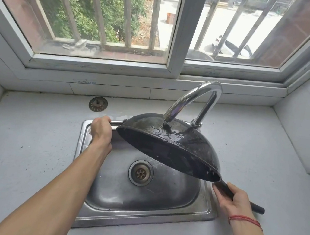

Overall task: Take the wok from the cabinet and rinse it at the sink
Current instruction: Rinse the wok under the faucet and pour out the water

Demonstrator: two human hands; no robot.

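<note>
A barred window [178, 27] fills the top of the frame above a grey countertop [18, 148]. Sunk in the counter at centre is a steel sink [156, 218]. The black wok [176, 145] hangs over the sink, tilted with its wet underside up (its hollow faces the basin), just under the spout of the chrome faucet [198, 95]. The left hand [101, 130], centre left, grips the wok's small side handle [117, 122]. The right hand [234, 201], lower right, has fingers wrapped round the long black handle [256, 207]. A drain [140, 172] sits mid-basin.
</note>
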